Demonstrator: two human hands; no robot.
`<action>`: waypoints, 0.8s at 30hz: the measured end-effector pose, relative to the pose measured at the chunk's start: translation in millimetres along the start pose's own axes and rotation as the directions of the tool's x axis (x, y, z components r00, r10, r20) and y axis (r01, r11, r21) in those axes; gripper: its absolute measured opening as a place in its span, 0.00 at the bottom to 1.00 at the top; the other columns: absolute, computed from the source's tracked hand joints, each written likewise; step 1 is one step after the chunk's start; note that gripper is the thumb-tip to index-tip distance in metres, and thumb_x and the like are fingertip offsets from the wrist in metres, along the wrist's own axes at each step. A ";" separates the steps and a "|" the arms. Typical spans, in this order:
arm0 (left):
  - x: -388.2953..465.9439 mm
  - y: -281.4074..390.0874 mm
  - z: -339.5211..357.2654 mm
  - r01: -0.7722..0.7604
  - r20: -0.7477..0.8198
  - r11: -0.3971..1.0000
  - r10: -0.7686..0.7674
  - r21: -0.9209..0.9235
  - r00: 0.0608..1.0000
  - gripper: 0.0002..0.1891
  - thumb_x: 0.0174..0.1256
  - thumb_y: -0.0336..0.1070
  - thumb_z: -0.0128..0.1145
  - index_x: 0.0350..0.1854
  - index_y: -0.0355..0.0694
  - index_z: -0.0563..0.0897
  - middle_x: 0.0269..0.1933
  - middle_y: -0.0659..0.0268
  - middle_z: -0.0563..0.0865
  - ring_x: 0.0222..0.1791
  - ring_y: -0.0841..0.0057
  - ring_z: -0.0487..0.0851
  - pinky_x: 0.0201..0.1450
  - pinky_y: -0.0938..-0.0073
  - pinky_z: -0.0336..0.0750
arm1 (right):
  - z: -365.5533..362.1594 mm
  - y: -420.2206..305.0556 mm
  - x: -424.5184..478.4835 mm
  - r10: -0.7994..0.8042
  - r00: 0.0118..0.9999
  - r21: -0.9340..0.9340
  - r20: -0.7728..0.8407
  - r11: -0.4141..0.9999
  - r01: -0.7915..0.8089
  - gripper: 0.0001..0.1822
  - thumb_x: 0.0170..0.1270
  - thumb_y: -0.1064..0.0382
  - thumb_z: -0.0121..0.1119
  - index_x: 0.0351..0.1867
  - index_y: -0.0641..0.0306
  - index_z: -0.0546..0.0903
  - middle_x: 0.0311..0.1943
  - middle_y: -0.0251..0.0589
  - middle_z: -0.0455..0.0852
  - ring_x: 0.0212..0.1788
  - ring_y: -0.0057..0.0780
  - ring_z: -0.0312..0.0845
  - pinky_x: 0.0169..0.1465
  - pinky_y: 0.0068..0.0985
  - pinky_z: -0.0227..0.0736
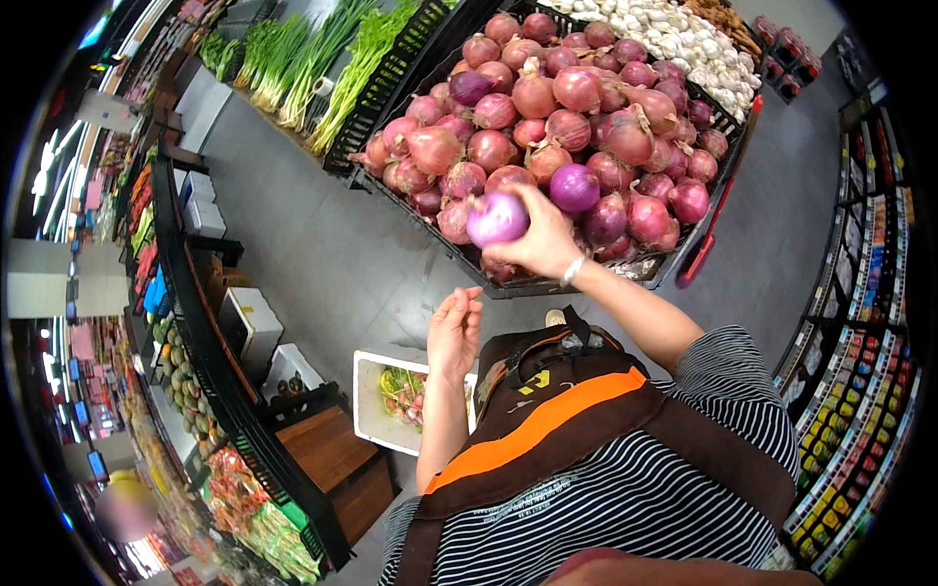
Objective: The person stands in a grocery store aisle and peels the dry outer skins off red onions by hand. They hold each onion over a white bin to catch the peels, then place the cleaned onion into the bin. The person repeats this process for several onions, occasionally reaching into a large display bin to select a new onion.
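Observation:
A smooth, shiny purple onion (497,220) is held in my right hand (538,238), just over the near left part of a large heap of red onions (492,150). The heap fills a black plastic crate (513,291) before me. Another smooth purple onion (574,187) lies on the heap, just right of my fingers. My left hand (454,329) is raised in front of the crate's near edge, its fingertips drawn together; whether a small scrap is between them I cannot tell. Below it, partly hidden by my forearm, stands a white foam box (366,399) with leafy scraps and onion skins.
Garlic bulbs (645,33) lie beyond the onions at the right. Spring onions (315,66) and other greens stand at the upper left. A red-handled long object (707,249) runs along the crate's right side. Shelves of packets (843,454) stand at the right, produce stands at the left.

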State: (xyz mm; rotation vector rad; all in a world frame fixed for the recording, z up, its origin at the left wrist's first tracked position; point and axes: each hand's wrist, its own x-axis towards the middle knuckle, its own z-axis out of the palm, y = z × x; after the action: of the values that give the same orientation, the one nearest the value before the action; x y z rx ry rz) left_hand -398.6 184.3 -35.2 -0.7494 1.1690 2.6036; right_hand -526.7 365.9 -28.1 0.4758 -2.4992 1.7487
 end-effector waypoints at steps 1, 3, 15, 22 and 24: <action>1.5 2.6 -7.2 -0.015 0.065 0.999 0.017 -0.029 0.998 0.14 0.74 0.42 0.57 0.47 0.35 0.82 0.30 0.72 0.84 0.26 0.88 0.79 0.25 0.93 0.70 | -0.8 8.7 16.0 -0.006 0.996 0.001 -0.087 1.000 0.006 0.48 0.34 0.48 0.82 0.60 0.62 0.72 0.56 0.49 0.79 0.60 0.46 0.76 0.64 0.37 0.70; 5.9 1.1 -24.4 -0.010 0.068 0.998 0.014 -0.060 0.998 0.18 0.76 0.46 0.54 0.53 0.34 0.80 0.31 0.71 0.84 0.27 0.87 0.78 0.31 0.89 0.72 | 0.5 23.9 48.9 0.084 0.983 -0.045 -0.166 0.995 -0.092 0.49 0.34 0.48 0.82 0.60 0.64 0.72 0.56 0.52 0.79 0.61 0.47 0.75 0.64 0.37 0.70; 39.6 23.8 -130.7 -0.345 -0.009 0.808 0.397 0.478 0.918 0.27 0.74 0.34 0.55 0.71 0.33 0.64 0.65 0.49 0.78 0.65 0.60 0.77 0.69 0.66 0.68 | 21.8 53.5 105.2 0.350 0.835 -0.236 -0.424 0.848 -0.475 0.50 0.41 0.60 0.79 0.69 0.60 0.67 0.65 0.53 0.66 0.63 0.51 0.70 0.66 0.39 0.69; 39.3 104.3 -151.0 0.207 -0.218 -0.416 0.022 0.886 0.976 0.31 0.72 0.60 0.48 0.70 0.46 0.71 0.63 0.42 0.78 0.55 0.44 0.83 0.62 0.50 0.73 | 52.9 8.2 27.4 0.209 0.962 -0.007 -0.178 0.977 -0.213 0.19 0.67 0.56 0.57 0.53 0.66 0.78 0.43 0.49 0.85 0.49 0.46 0.82 0.53 0.36 0.75; 27.4 109.5 -214.9 0.230 -0.439 -0.759 -0.081 0.610 0.895 0.40 0.61 0.69 0.54 0.71 0.48 0.71 0.63 0.45 0.79 0.64 0.55 0.78 0.65 0.58 0.71 | 60.1 -17.1 3.7 0.252 0.957 0.044 0.141 0.965 -0.260 0.16 0.71 0.58 0.51 0.51 0.66 0.80 0.40 0.45 0.88 0.46 0.43 0.84 0.51 0.35 0.77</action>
State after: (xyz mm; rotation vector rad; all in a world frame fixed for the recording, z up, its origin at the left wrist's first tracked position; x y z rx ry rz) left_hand -382.9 -49.2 -99.4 -0.3108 2.1862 -0.2175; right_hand -517.6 304.2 -33.2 0.2914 -2.7122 1.9501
